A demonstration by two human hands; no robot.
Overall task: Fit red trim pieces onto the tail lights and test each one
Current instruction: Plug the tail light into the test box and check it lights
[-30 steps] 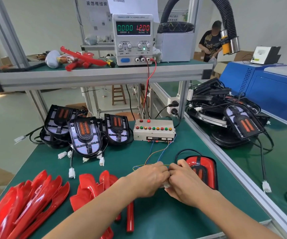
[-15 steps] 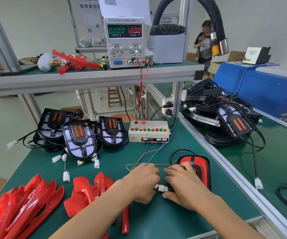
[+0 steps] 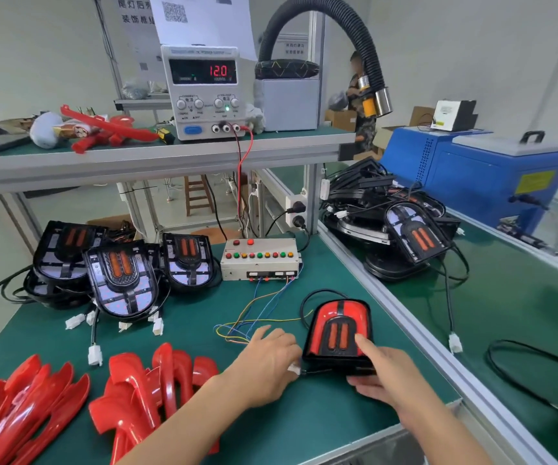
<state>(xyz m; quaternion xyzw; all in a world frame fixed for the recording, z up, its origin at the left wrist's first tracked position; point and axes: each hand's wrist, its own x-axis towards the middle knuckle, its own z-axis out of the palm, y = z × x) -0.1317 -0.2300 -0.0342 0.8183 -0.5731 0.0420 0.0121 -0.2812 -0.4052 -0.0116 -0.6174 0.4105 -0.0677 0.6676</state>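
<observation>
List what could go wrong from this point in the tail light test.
The left hand holds the white connector beside loose coloured test leads; a tug could pull them from the button box. The right hand grips the trimmed tail light near the bench edge, where its black cable could snag. The power supply reads 12.0, so the leads may be live.

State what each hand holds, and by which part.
Left hand pinches the white connector on the cable end. Right hand grips the red-trimmed tail light by its near right corner.
</observation>
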